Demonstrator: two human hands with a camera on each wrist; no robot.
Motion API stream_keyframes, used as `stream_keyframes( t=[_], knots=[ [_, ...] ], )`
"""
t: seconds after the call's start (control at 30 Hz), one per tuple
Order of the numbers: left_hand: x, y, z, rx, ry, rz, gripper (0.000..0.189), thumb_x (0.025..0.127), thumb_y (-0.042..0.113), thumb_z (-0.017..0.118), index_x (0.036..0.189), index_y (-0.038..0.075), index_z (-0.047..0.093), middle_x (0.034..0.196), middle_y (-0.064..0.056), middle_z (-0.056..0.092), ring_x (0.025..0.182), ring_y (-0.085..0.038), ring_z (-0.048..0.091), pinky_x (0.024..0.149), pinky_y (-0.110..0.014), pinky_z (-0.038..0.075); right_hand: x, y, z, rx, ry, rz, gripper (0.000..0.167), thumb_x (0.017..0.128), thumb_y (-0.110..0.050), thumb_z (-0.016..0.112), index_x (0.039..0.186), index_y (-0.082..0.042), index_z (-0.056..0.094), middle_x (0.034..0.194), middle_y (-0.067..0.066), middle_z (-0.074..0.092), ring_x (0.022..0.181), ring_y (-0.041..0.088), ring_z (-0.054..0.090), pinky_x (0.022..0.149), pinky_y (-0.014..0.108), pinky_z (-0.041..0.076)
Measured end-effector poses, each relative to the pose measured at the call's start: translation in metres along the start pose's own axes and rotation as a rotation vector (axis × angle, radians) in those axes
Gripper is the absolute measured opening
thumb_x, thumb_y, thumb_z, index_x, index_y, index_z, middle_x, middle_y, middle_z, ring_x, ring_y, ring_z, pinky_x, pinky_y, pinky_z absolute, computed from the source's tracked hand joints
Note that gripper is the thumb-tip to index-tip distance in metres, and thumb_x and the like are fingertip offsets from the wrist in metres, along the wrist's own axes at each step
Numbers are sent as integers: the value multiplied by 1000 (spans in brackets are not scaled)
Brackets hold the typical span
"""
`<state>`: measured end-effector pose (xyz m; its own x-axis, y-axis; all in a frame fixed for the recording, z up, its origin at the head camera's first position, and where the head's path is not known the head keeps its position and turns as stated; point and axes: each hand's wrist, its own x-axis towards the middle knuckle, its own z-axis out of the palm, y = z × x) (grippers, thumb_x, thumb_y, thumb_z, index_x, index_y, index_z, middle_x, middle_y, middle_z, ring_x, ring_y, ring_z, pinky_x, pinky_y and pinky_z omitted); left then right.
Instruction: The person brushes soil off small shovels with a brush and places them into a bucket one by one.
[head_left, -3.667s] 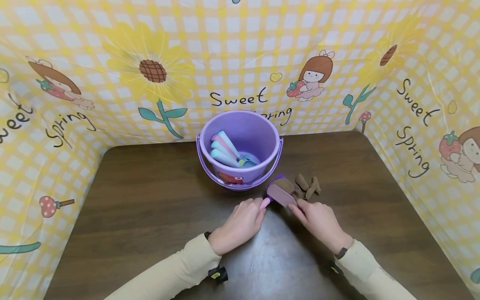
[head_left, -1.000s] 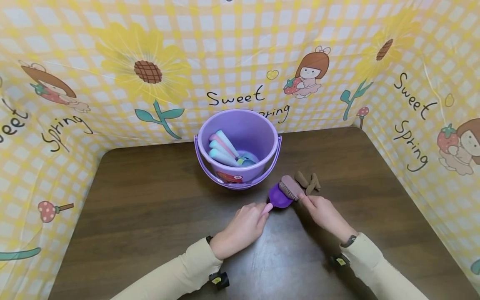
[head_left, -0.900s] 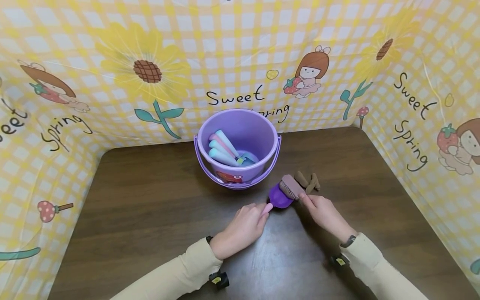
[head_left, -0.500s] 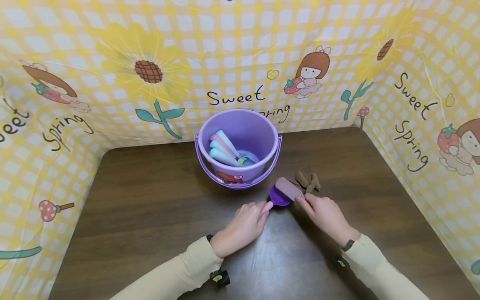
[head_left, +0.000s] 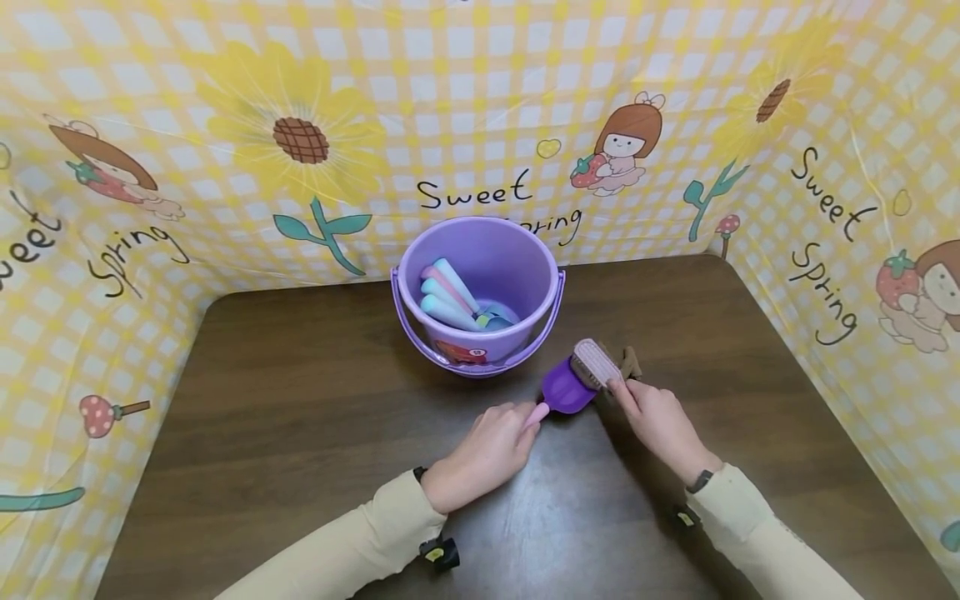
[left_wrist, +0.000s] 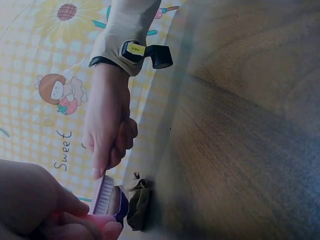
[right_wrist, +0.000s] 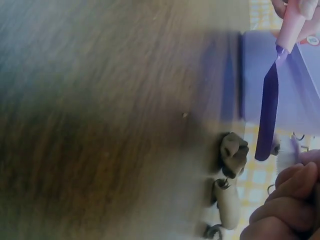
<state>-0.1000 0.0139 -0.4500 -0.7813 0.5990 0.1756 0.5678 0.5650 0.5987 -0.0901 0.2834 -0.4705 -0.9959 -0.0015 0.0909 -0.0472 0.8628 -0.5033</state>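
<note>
My left hand [head_left: 487, 454] grips the pink handle of a small purple shovel [head_left: 567, 389], whose blade is held just in front of the bucket [head_left: 480, 275]. My right hand [head_left: 667, 429] pinches a mauve-backed brush [head_left: 597, 362] by its near end, over the blade's right edge with bristles facing left. Behind the brush, several brown lumps, like clay pieces [head_left: 630, 362], are mostly hidden in the head view. The right wrist view shows a crumpled lump [right_wrist: 233, 154] and a smoother one [right_wrist: 229, 205] on the table. A small brown bit shows between shovel and bristles there.
Inside the purple bucket lie several tools with pastel blue and pink handles [head_left: 450, 292]; its handle hangs down in front. A dark wooden table [head_left: 300, 400] carries everything. Yellow checked cloth [head_left: 465, 100] walls off the back and sides.
Brown material seen on the shovel blade 3.7 s ago no longer shows there. The brush moved left over the blade half a second ago and is now back to the right, covering the lumps.
</note>
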Motion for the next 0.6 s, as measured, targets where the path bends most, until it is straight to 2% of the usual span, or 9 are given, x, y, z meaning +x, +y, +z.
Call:
stream_keyframes(
  t=[0.27, 0.43, 0.53, 0.6],
  knots=[
    [2, 1, -2, -5, -26, -6, 22, 105, 12, 61, 83, 9, 60, 68, 0, 46, 62, -17, 50, 59, -39, 47, 4, 14, -6, 101, -29, 125, 51, 113, -38, 43, 70, -12, 44, 63, -4, 30, 60, 21, 42, 57, 35, 34],
    [2, -1, -2, -5, -37, -12, 20, 105, 12, 61, 86, 8, 61, 68, 0, 46, 62, -16, 49, 59, -37, 46, 5, 20, -8, 108, -29, 177, 54, 113, -43, 41, 69, -11, 42, 63, -1, 32, 61, 22, 42, 59, 35, 34],
    [1, -2, -2, -13, -36, -24, 17, 104, 11, 61, 87, 7, 62, 68, -1, 47, 62, -15, 49, 58, -35, 45, 4, 20, -8, 104, 8, 194, 55, 112, -45, 41, 70, -11, 41, 63, -1, 32, 60, 21, 40, 58, 35, 33],
    [0, -2, -2, -12, -25, -27, 17, 104, 11, 62, 88, 6, 61, 68, -1, 48, 61, -16, 50, 57, -35, 45, 2, 16, -7, 108, 28, 172, 53, 112, -43, 43, 70, -11, 42, 63, -1, 32, 59, 20, 39, 57, 35, 33]
  ],
)
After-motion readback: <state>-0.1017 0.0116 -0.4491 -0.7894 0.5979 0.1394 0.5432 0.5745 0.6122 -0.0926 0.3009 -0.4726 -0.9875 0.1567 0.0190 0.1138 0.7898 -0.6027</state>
